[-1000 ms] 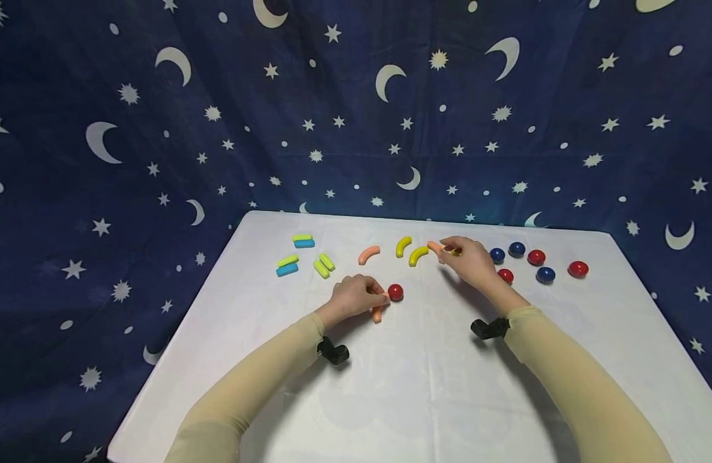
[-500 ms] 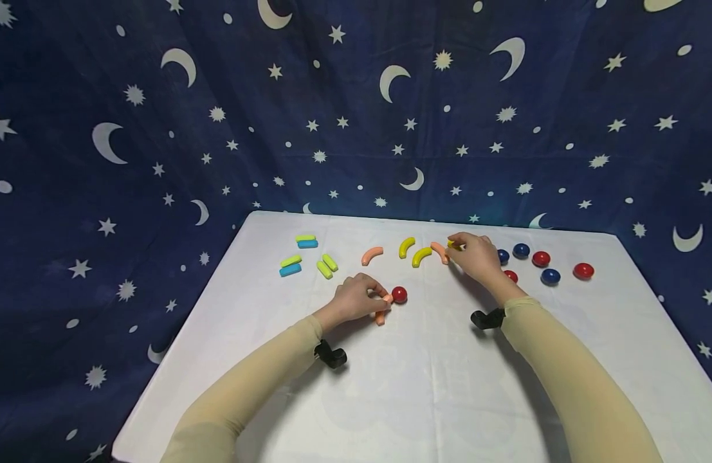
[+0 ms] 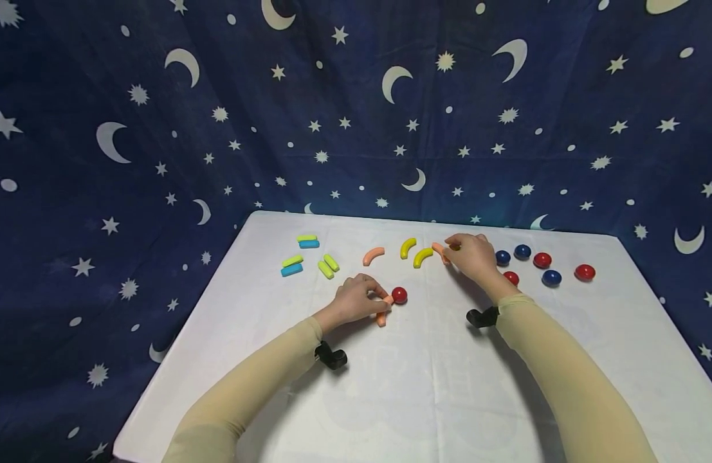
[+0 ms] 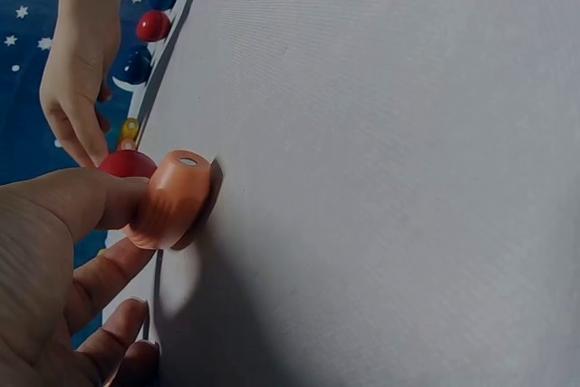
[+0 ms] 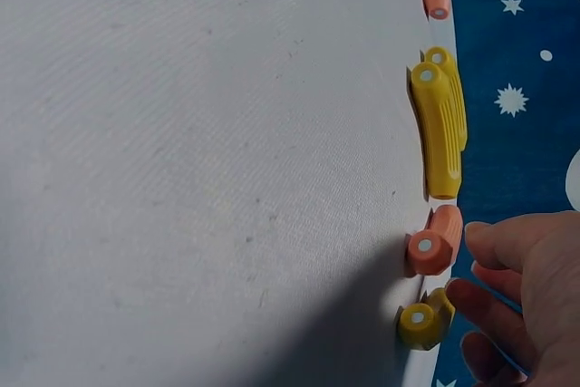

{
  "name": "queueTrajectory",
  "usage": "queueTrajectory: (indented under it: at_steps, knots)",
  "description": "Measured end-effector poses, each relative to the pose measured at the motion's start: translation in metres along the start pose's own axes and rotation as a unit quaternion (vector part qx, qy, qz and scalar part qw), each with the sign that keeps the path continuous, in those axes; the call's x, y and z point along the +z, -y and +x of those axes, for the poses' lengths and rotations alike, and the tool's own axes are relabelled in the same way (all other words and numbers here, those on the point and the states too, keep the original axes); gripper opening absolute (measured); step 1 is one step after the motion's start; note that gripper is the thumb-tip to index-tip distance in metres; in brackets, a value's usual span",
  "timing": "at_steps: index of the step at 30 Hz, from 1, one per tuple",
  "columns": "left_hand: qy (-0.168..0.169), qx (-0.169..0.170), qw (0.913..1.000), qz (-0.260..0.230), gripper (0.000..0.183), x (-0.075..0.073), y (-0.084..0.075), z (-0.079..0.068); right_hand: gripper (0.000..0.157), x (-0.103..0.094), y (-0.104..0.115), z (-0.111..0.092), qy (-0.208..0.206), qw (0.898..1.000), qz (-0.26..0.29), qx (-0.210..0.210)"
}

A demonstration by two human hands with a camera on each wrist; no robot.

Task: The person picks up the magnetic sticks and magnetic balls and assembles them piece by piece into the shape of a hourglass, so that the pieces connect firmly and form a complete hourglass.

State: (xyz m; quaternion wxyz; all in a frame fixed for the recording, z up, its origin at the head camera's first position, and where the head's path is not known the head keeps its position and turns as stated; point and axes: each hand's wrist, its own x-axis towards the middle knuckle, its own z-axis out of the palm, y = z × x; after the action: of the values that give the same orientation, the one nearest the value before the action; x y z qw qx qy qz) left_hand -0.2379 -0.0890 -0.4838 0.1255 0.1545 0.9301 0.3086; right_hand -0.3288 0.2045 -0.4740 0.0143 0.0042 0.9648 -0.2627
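Observation:
In the left wrist view, the thumb and a finger of my left hand [image 4: 45, 251] pinch an orange curved piece [image 4: 172, 198] with a hole in its end. Right beside that piece sits a red ball [image 3: 399, 295]. Farther back, my right hand [image 3: 473, 257] reaches down by another orange curved piece [image 5: 433, 244] and a yellow curved piece [image 5: 421, 322]. Its thumb tip is close to the orange one and a fingertip is close to the yellow one; whether they touch is unclear. Nothing shows in the gap between thumb and fingers.
Two yellow curved pieces [image 3: 423, 257] and an orange curved piece [image 3: 374, 255] lie left of my right hand. Several green and blue sticks [image 3: 292, 270] lie at the back left of the white table [image 3: 390, 399]. Blue and red rounded pieces [image 3: 551, 278] lie on the right.
My right hand first drew off the orange piece, bringing it into fuller view, then shifted slightly left, covering most of the yellow piece. My left hand keeps its pinch, nearly still.

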Motion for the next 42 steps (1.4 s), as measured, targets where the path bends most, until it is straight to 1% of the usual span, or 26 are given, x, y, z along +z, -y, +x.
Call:
queueTrajectory:
  at_steps: [7,11,17,24,30,35,38,42]
  knots:
    - [-0.003,-0.004,0.9998,-0.019,0.023,0.0,0.0,0.0,0.041,0.003,0.005,0.003,0.007,0.999,-0.037,0.005]
    - [-0.006,0.001,0.9999,-0.013,0.022,0.001,0.0,0.001,0.043,0.005,0.007,0.006,0.006,0.998,-0.061,-0.002]
    - [-0.005,-0.005,0.9999,-0.014,0.023,0.003,0.002,0.002,0.037,0.008,0.008,0.009,-0.009,0.995,-0.094,-0.016]
    - [0.0,-0.007,1.0,-0.007,0.022,0.004,0.003,0.003,0.035,0.011,0.011,0.012,-0.013,0.992,-0.122,-0.016]
    - [-0.001,-0.004,1.0,0.0,0.023,0.004,0.003,0.003,0.034,0.012,0.012,0.011,-0.02,0.993,-0.113,-0.009]
    - [0.002,-0.003,1.0,-0.001,0.025,0.003,0.002,0.002,0.037,0.008,0.011,0.009,-0.022,0.996,-0.087,0.003]
    - [0.003,-0.005,1.0,-0.001,0.024,0.002,0.001,0.002,0.039,0.003,0.011,0.005,-0.025,0.997,-0.068,0.001]
    - [0.005,-0.008,1.0,-0.002,0.023,0.001,0.001,0.002,0.037,-0.002,0.013,-0.001,-0.032,0.998,-0.051,-0.018]
